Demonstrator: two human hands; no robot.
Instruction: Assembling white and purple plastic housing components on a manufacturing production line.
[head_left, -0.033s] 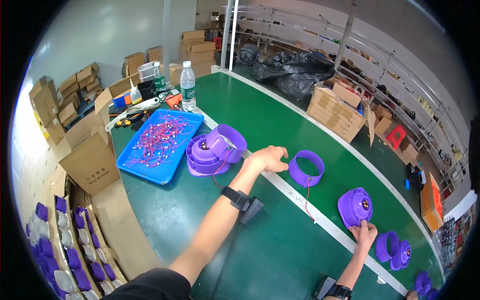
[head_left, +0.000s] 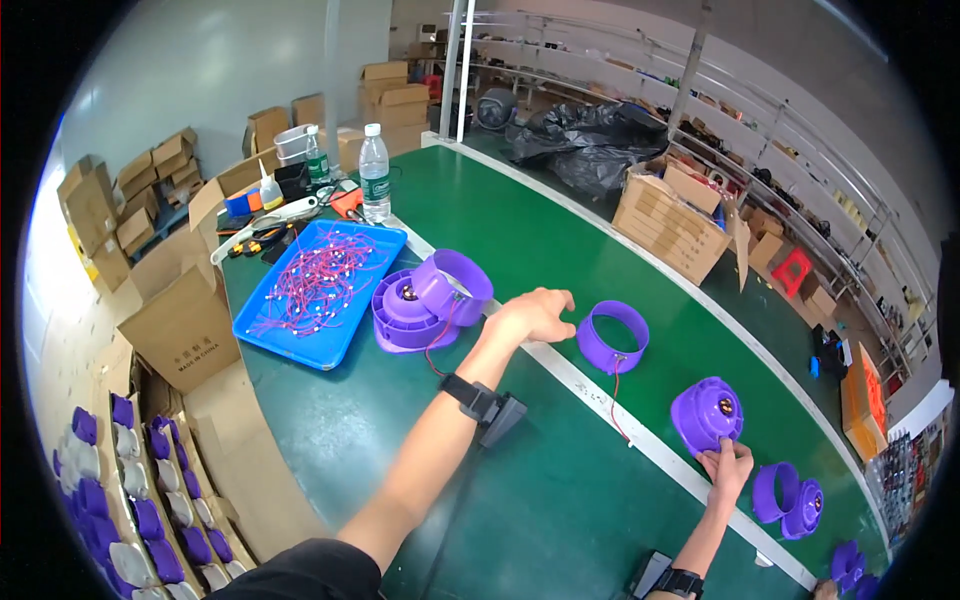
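My right hand (head_left: pixel 727 470) pinches the lower rim of a round purple plastic housing (head_left: pixel 703 418) with a brassy centre, tilted up off the green belt. My left hand (head_left: pixel 538 317) hovers over the pale metal strip, fingers apart and curved, holding nothing. Just right of its fingertips stands an open purple ring (head_left: pixel 601 357), a thin red wire trailing from it onto the strip. To the left of that hand, another purple ring (head_left: pixel 470 283) leans on a finned purple housing (head_left: pixel 398 328), also with a red wire.
A blue tray (head_left: pixel 345 350) of pink wires lies at the left, near a water bottle (head_left: pixel 375 180) and tools. More purple parts (head_left: pixel 777 492) sit beyond my right hand. A cardboard box (head_left: pixel 668 225) stands past the belt; cartons of purple and white parts (head_left: pixel 150 515) are at lower left.
The purple housing in my right hand has shifted slightly left and turned a little. My left hand has stayed nearly in place.
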